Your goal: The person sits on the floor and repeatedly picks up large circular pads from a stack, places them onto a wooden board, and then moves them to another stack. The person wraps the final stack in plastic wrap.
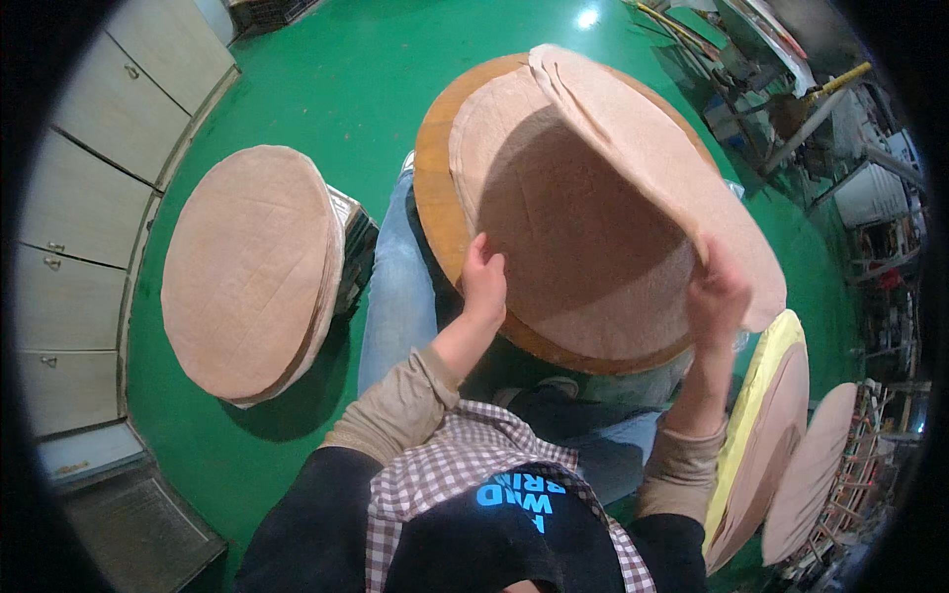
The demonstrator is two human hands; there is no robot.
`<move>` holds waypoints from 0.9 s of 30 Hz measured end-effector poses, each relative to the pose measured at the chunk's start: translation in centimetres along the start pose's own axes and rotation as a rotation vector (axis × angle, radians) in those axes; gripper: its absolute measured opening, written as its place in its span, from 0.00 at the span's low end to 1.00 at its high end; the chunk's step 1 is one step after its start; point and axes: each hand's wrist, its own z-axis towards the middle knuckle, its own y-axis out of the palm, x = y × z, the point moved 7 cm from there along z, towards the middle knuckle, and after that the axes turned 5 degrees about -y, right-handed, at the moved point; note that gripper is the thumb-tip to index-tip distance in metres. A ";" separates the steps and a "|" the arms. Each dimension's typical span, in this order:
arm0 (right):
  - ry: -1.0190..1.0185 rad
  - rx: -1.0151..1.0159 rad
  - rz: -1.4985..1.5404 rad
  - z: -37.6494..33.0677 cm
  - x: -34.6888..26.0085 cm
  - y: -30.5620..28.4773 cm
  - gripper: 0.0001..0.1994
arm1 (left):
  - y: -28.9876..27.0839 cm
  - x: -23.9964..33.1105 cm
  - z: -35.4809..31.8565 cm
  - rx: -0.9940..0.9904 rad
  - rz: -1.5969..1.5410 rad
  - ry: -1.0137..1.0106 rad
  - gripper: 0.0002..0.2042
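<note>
Status: round tan sheets on wooden board, upper layers raised by right hand

The round wooden board [435, 163] sits in front of the person, above the green floor [326, 79]. Round tan sheets [573, 217] lie flat on it, inside its rim. The raised layers [692, 188] tilt up over the right side of the board, hiding part of its rim and shading the sheets below.

Right hand [719, 292]: closed on the near edge of the raised layers. Left hand [484, 282]: at the near-left edge of the flat sheets, fingers curled with a narrow gap; whether they pinch an edge cannot be told.

Surroundings, left: a second stack of round sheets [247, 272] rests on a dark crate [358, 267]. The left leg [400, 287], in jeans, stands between this stack and the board. Pale cabinets [84, 208] line the far left.

Surroundings, right: a yellow round piece [779, 341] stands tilted near the raised layers, with tan discs [763, 455] against it. A separate tan disc [813, 469] leans beside a wire rack [855, 494]. Cluttered metal frames [811, 133] occupy the far right.
</note>
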 end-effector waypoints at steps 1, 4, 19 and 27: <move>-0.054 0.022 -0.022 -1.7 -0.1 1.4 0.18 | 0.0 0.2 0.3 0.020 -0.024 0.038 0.21; -0.048 0.024 0.109 -7.3 1.4 7.9 0.25 | 0.5 -0.2 1.5 0.039 0.019 -0.034 0.24; -0.224 -0.107 0.219 -8.9 -4.7 16.9 0.23 | 1.6 1.1 5.0 -0.165 -0.027 -0.029 0.11; -0.112 -0.119 0.104 -8.7 -2.1 16.8 0.24 | 1.2 -1.6 4.8 -0.150 -0.163 -0.288 0.13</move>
